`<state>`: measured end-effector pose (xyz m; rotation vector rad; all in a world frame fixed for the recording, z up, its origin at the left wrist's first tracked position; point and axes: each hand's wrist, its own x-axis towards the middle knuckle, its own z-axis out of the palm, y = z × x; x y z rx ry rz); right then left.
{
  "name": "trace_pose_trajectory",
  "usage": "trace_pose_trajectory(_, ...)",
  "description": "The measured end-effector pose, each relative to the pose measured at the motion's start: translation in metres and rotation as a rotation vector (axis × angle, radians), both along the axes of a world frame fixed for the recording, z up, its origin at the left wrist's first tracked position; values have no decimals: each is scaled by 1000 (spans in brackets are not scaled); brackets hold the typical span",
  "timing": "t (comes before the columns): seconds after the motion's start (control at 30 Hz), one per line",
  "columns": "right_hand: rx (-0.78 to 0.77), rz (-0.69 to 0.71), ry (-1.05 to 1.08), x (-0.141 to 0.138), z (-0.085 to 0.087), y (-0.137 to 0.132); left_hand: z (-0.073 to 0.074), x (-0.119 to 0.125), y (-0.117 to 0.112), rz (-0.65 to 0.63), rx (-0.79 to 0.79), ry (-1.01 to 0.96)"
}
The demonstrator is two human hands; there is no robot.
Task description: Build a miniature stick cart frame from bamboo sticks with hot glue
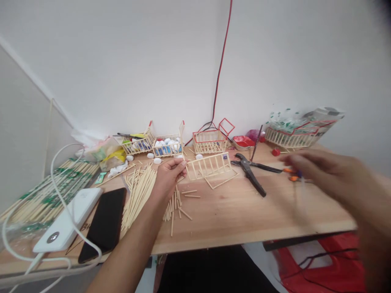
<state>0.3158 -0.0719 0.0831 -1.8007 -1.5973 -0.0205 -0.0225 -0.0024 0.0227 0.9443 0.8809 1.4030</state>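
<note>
My left hand rests on the wooden table with its fingers pinched on the left end of a small stick frame, a fence-like panel of pale sticks. My right hand hovers at the right, blurred by motion, above the orange handles of a tool; something thin seems to hang from its fingers. Black cutters lie between the two hands. Loose cut sticks lie just under my left wrist.
Stick baskets, one with white caps, line the back wall, beside a red-edged one. A pile of long sticks, a black phone, a white power bank with cable and packed skewers fill the left. A red cable runs up the wall.
</note>
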Motion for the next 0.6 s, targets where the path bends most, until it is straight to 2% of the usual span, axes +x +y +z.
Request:
trace_pose_trajectory(0.1,-89,263,179,-60,-11,25,1,-2,0,-7,-8,4)
trace_pose_trajectory(0.2,-122,406,343,-87,-36,49,1,-4,1,-23,-23,13)
trace_pose_trajectory(0.33,-172,473,517,-95,-60,64,2,-6,1,-33,-38,32)
trace_pose_trajectory(0.47,-253,473,622,-99,-67,65,-2,-6,3,-38,-40,37)
trace_pose_trajectory(0.6,-264,500,669,-103,-73,63,-8,-6,6,-18,-24,75)
